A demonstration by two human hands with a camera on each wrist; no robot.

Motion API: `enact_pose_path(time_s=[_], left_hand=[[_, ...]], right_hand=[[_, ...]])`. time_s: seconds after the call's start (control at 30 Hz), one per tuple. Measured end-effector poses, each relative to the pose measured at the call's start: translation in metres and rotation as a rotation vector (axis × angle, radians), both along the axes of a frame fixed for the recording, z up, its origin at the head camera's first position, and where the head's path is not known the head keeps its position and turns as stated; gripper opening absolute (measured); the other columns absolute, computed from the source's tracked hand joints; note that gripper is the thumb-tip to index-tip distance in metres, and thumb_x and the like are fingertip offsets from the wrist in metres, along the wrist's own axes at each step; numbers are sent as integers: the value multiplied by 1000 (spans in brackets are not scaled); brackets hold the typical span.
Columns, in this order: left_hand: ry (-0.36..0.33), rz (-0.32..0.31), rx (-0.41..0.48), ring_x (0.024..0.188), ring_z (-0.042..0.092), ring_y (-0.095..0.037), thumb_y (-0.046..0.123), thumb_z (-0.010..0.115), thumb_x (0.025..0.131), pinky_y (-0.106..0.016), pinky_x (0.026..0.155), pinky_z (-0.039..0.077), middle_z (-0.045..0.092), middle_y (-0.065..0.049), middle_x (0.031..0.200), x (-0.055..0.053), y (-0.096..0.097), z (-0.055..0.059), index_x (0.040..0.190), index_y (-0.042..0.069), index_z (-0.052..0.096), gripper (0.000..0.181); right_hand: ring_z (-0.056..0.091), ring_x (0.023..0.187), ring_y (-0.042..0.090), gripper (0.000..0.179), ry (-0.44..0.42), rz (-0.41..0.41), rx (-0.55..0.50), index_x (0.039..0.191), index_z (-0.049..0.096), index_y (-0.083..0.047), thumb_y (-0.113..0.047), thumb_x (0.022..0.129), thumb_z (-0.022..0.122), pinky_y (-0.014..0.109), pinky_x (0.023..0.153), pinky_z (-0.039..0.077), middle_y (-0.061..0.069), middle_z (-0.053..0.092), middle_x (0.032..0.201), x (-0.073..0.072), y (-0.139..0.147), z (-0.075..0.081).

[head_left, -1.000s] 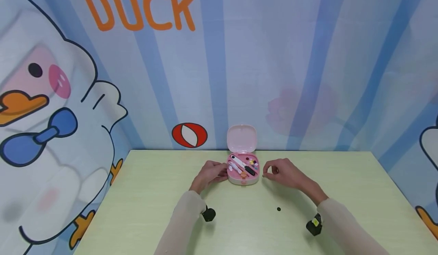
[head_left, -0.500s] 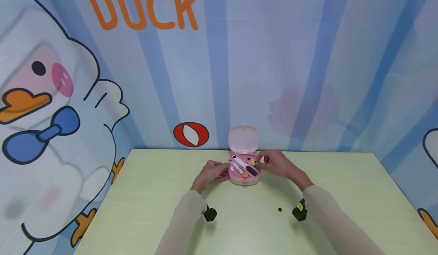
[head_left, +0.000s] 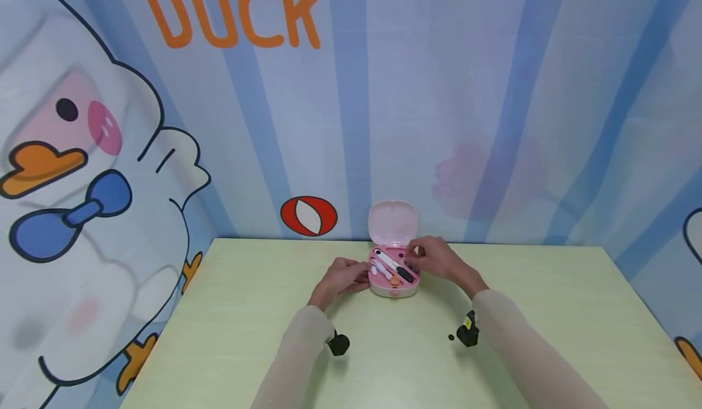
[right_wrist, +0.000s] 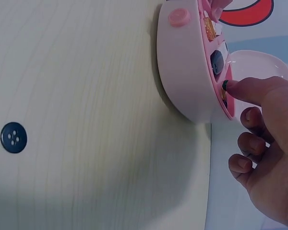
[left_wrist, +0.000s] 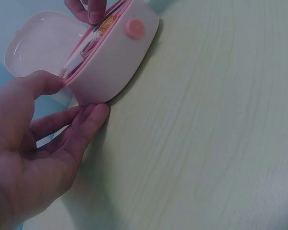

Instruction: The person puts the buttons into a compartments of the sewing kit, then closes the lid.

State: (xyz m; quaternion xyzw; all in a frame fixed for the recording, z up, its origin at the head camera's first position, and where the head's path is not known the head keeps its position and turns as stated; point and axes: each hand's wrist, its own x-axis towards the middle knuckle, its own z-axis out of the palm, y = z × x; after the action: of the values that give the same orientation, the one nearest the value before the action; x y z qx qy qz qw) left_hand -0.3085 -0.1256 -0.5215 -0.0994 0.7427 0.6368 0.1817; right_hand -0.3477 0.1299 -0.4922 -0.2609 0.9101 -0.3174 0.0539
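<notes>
A small pink and white sewing box (head_left: 393,292) stands at the table's back edge, its clear pink lid (head_left: 392,223) raised. My left hand (head_left: 341,278) holds the box's left side, thumb at the rim and fingers low on the wall (left_wrist: 103,62). Over the right compartment, my right hand (head_left: 436,258) pinches a small dark green button (right_wrist: 225,85) at its fingertips, partly hidden by them. Inside the box lies a slim white tool with a black handle (head_left: 405,274), beside an orange piece (head_left: 395,280). A loose black four-hole button (right_wrist: 13,137) lies flat on the table.
The pale wooden table (head_left: 263,311) ends right behind the box at a blue striped curtain (head_left: 351,92) with a duck print. A black wrist camera (head_left: 468,330) hangs under the right sleeve, close to the loose button in the head view.
My right hand has moved left, from beside the box to over its right compartment, covering the colored buttons there. The left hand keeps its hold on the box.
</notes>
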Motion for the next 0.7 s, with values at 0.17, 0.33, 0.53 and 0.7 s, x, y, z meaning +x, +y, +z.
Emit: enact_pose_path(time_s=[0.17, 0.33, 0.53, 0.7], left_hand=[[10, -5, -4, 93, 70, -22, 27, 68, 103, -30, 85, 62, 73, -12, 106, 0, -1, -2, 125, -2, 67, 37], [10, -8, -4, 93, 70, -21, 27, 67, 103, -30, 85, 61, 72, -11, 106, 0, -1, -1, 125, -2, 67, 37], [8, -4, 0, 94, 70, -22, 26, 68, 103, -30, 85, 61, 72, -12, 107, 0, -2, -1, 125, -3, 66, 37], [4, -1, -6, 95, 70, -22, 27, 68, 103, -29, 85, 61, 72, -12, 108, -1, -1, -2, 126, -2, 66, 38]], right_hand=[[52, 64, 16, 5, -10, -23, 3, 98, 73, -10, -14, 99, 71, 27, 54, 41, -1, 60, 73, -3, -4, -3], [53, 65, 15, 7, -25, -49, 22, 99, 73, -10, -17, 99, 71, 27, 55, 42, -1, 60, 75, -5, -10, -5], [55, 67, 17, 7, -29, -92, 36, 100, 74, -10, -17, 100, 70, 28, 57, 45, 0, 62, 77, -5, -20, -3], [55, 69, 17, 11, -37, -127, 56, 106, 75, -9, -17, 100, 70, 28, 58, 45, 1, 63, 79, -2, -24, -2]])
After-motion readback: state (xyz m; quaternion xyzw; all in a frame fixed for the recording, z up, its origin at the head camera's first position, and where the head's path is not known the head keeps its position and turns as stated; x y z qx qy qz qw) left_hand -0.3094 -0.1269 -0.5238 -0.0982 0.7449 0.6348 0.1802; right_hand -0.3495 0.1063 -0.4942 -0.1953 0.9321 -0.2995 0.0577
